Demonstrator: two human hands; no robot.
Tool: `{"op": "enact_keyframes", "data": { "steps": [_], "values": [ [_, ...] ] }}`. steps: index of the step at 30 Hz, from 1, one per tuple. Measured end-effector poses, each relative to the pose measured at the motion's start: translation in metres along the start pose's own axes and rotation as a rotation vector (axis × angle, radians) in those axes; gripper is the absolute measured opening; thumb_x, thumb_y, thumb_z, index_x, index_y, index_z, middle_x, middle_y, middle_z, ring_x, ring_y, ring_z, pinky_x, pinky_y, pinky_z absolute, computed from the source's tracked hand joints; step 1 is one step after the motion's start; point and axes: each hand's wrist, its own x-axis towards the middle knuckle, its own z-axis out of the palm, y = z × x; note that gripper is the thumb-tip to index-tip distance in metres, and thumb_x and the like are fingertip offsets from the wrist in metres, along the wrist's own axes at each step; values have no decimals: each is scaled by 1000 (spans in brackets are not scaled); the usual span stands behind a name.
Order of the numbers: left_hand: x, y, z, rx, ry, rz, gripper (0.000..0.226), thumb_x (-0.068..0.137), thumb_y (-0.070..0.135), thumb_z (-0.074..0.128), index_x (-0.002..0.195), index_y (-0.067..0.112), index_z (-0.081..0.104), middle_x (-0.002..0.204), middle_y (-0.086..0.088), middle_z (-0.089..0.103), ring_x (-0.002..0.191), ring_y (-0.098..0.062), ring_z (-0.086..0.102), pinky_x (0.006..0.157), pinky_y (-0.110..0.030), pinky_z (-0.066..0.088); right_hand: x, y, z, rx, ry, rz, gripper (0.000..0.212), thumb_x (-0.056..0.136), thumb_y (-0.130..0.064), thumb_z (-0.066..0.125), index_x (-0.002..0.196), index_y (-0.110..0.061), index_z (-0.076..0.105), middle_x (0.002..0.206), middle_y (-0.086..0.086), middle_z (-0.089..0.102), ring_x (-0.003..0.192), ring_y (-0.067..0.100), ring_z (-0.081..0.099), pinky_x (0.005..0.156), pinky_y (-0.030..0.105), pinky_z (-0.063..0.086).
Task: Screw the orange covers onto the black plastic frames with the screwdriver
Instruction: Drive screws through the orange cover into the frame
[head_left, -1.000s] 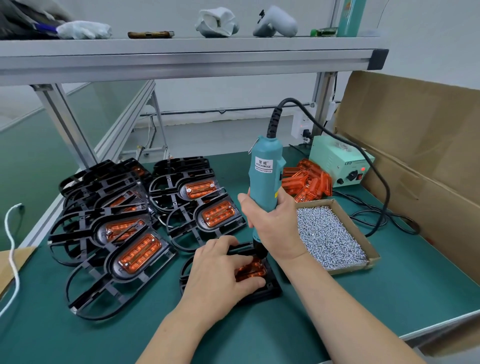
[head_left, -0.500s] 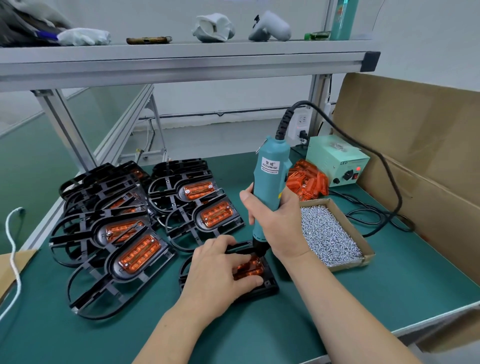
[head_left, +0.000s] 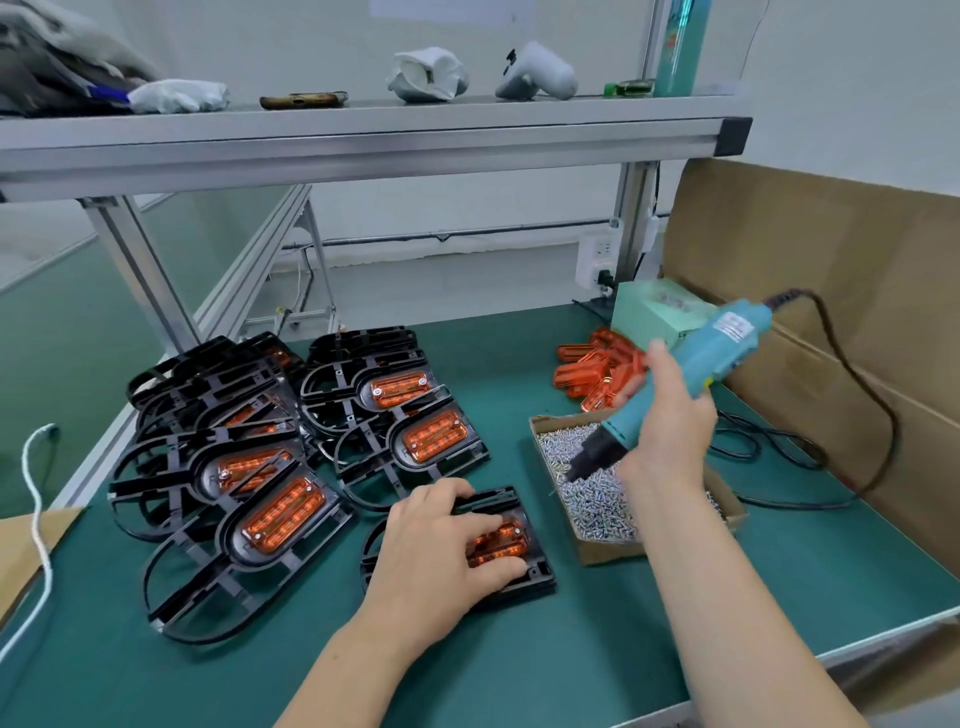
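1. Now the L hand (head_left: 441, 551) is lying on the orange cover (head_left: 501, 540), fingers relaxed and pressing it onto the black plastic frame (head_left: 524, 577), which is resting on the green table (head_left: 519, 670) near the front edge.
2. R hand (head_left: 670, 421) is gripping the teal electric screwdriver (head_left: 691, 374), fingers curled round its body. The tool is leaning w/ its black tip down over the screws (head_left: 592, 499) in the cardboard box (head_left: 608, 553); if it is touching them I cannot tell.
3. Loose orange covers (head_left: 587, 369) are lying in a pile behind the box, and frames w/ covers on (head_left: 270, 514) are lying at the left.
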Motion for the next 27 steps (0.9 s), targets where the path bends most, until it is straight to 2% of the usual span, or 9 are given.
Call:
{"op": "enact_keyframes", "data": {
  "steps": [3, 9, 12, 14, 16, 19, 23, 25, 27],
  "values": [
    [0, -2, -1, -7, -19, -9, 62, 75, 79, 53, 126, 45, 62, 135, 19, 36, 129, -6, 28, 110, -29, 16, 10, 9, -22, 80, 62, 77, 21, 96, -23, 69, 106, -13, 54, 57, -11, 60, 53, 7, 55, 49, 23, 47],
    [7, 7, -6, 2, -41, -5, 69, 67, 87, 37, 112, 42, 63, 120, 19, 37, 124, -7, 29, 114, -35, 12, 10, 27, -38, 14, 12, 172, 25, 98, -30, 68, 110, -12, 55, 60, -7, 61, 52, 7, 57, 47, 21, 49],
    [20, 20, -9, -20, 99, 8, 37, 84, 64, 55, 110, 38, 62, 124, 15, 42, 126, -9, 30, 110, -36, 18, 11, 32, -41, -28, 24, 204, 27, 98, -33, 67, 108, -12, 54, 61, -2, 59, 49, 9, 56, 45, 21, 48],
    [34, 31, -13, -24, 141, 38, 26, 91, 45, 59, 116, 37, 64, 125, 14, 49, 124, -12, 34, 106, -34, 26, 13, 34, -42, -50, 21, 202, 27, 98, -33, 66, 107, -12, 53, 63, -1, 59, 50, 9, 56, 46, 21, 48],
    [51, 44, -14, 8, 85, 77, 26, 95, 35, 57, 119, 36, 65, 124, 14, 55, 123, -14, 37, 103, -34, 31, 13, 36, -42, -69, 15, 193, 27, 98, -32, 67, 107, -11, 53, 62, -1, 59, 50, 9, 56, 46, 21, 48],
    [75, 63, -9, 128, 18, 144, 26, 98, 32, 53, 120, 34, 67, 123, 8, 60, 118, -20, 43, 99, -37, 35, 13, 37, -43, -84, 6, 182, 29, 98, -32, 67, 108, -10, 51, 58, -3, 59, 50, 9, 56, 46, 21, 48],
    [92, 74, 3, 253, -88, 163, 27, 97, 33, 52, 119, 28, 67, 122, 1, 60, 114, -24, 45, 93, -39, 33, 15, 39, -43, -110, -3, 189, 32, 97, -33, 68, 109, -9, 52, 59, -2, 60, 50, 10, 57, 46, 22, 49],
    [94, 74, 7, 296, -132, 149, 24, 97, 31, 52, 113, 27, 70, 114, 1, 63, 110, -25, 44, 83, -38, 30, 16, 40, -44, -129, -6, 196, 33, 96, -35, 69, 109, -9, 54, 60, -1, 61, 50, 9, 58, 46, 23, 50],
    [96, 75, 10, 309, -134, 137, 22, 96, 29, 54, 107, 26, 72, 105, 2, 65, 108, -24, 42, 81, -37, 27, 17, 40, -43, -137, -9, 202, 34, 96, -35, 69, 109, -9, 54, 62, 0, 61, 51, 10, 58, 47, 23, 50]
  ]
}}
